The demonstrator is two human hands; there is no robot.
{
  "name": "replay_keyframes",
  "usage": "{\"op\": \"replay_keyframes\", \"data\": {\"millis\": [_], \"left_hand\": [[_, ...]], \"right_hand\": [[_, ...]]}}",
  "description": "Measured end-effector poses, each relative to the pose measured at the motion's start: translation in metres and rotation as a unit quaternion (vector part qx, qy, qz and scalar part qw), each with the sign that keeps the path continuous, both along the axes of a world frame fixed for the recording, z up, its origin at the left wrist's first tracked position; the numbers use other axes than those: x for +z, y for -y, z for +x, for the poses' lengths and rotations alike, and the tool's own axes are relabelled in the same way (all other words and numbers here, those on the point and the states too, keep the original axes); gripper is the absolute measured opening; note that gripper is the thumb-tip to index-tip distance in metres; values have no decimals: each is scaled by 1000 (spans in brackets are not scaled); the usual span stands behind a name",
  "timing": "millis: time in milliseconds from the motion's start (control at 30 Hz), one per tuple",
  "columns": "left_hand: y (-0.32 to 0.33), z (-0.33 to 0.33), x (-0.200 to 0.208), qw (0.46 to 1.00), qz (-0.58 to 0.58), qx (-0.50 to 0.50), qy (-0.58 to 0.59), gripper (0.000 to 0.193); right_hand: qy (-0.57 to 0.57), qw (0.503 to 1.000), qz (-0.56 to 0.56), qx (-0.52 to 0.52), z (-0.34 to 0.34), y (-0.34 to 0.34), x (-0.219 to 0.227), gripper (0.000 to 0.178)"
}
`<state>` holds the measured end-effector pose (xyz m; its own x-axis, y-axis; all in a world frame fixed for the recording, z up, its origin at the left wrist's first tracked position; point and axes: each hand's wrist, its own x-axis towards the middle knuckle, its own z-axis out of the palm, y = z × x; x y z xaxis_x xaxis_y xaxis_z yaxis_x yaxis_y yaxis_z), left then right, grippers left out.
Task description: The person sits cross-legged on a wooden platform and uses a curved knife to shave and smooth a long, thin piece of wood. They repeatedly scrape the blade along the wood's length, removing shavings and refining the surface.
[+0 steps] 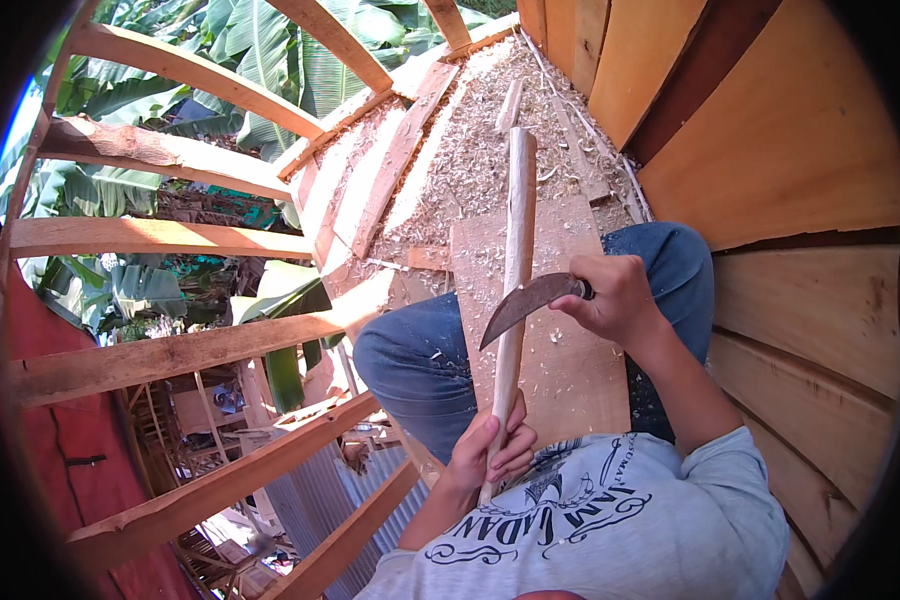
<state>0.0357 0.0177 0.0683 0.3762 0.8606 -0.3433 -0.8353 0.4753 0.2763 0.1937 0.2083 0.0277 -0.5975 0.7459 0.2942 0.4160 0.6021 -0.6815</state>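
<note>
**Fingers (pixel 518 440) closed on a pale stick (pixel 519 230) and a curved knife (pixel 530 302)**

Directions are read on a clock face laid over the view.

Left hand (pixel 487 452): one, at 6 o'clock; fingers and thumb wrapped round the lower part of the stick.

Right hand (pixel 610 295): one, at 3 o'clock; fingers curled tightly round the knife's handle.

Pale stick: one, long, bare wood; held lengthwise, lower end by 6 o'clock, upper end between 12 and 1.

Curved knife: one, dark blade crossing the stick near the centre, tip toward 8 o'clock; whether the edge bites cannot be told.

Board (pixel 570 385): one, flat, light brown, beneath the stick and between two legs in blue jeans (pixel 410 365); flecks of wood on it.

Shavings (pixel 470 165): a thick scatter at 12 o'clock, around loose planks.

T-shirt (pixel 620 520): pale grey, dark print, at 5 o'clock.

Plank wall (pixel 780 120): 1 to 4 o'clock.

Wooden rails (pixel 160 238): several, 7 to 12 o'clock; broad green leaves (pixel 260 55) beyond, toward 11.

Red panel (pixel 75 480): 8 o'clock.

Corrugated sheet (pixel 322 510): grey, 7 o'clock.
</note>
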Motion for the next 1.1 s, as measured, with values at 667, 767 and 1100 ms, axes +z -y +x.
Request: {"op": "replay_keyframes", "data": {"millis": [667, 767, 1100], "left_hand": [[-6, 5, 7, 995, 19, -34, -88, 40], [-6, 7, 10, 995, 15, -30, -98, 39], [-6, 10, 11, 986, 23, -28, -163, 38]], "right_hand": [[-70, 991, -84, 78, 10, 15, 10, 43], [-79, 995, -40, 56, 5, 10, 15, 43], [-69, 978, -199, -7, 15, -13, 15, 40]]}}
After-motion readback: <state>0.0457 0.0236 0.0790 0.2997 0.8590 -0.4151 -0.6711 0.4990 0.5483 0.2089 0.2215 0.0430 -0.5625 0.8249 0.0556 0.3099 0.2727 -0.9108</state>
